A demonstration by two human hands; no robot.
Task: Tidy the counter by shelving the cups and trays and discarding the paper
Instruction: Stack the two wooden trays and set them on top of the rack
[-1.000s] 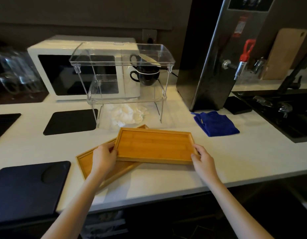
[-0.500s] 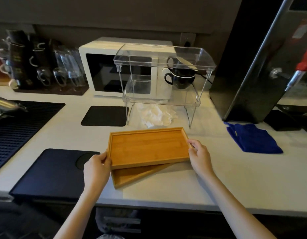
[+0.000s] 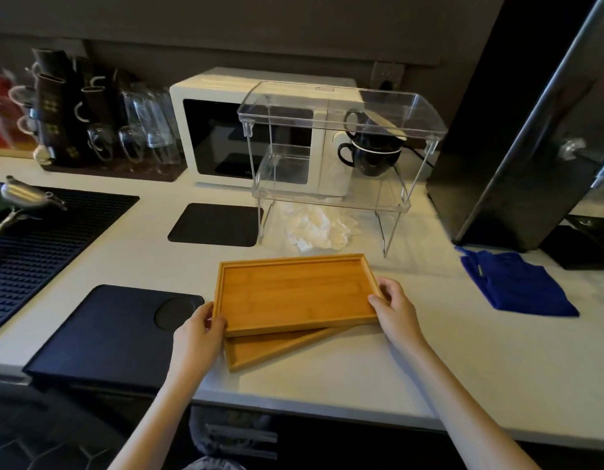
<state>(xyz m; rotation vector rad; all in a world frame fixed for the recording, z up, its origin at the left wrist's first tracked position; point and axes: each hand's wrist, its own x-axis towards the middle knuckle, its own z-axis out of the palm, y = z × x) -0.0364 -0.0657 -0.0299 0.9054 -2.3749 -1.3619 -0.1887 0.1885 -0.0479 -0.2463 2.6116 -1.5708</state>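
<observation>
A bamboo tray point(image 3: 294, 293) lies across a second bamboo tray point(image 3: 270, 351) near the counter's front edge. My left hand point(image 3: 197, 334) grips the top tray's left end and my right hand point(image 3: 393, 310) grips its right end. Behind the trays stands a clear two-tier shelf point(image 3: 331, 205). Two stacked black cups point(image 3: 371, 154) sit on its lower tier at the right. Crumpled white paper point(image 3: 314, 228) lies on the counter under the shelf.
A white microwave point(image 3: 222, 130) stands behind the shelf. A blue cloth point(image 3: 517, 286) lies at the right, by a tall steel water boiler point(image 3: 531, 130). Black mats point(image 3: 212, 225) point(image 3: 104, 330) and a ribbed drain mat point(image 3: 39, 239) lie at the left, with glasses and mugs point(image 3: 90, 123) behind.
The top tray has been turned and slid over the lower tray, so the two lie more nearly stacked. The camera has swung to the left.
</observation>
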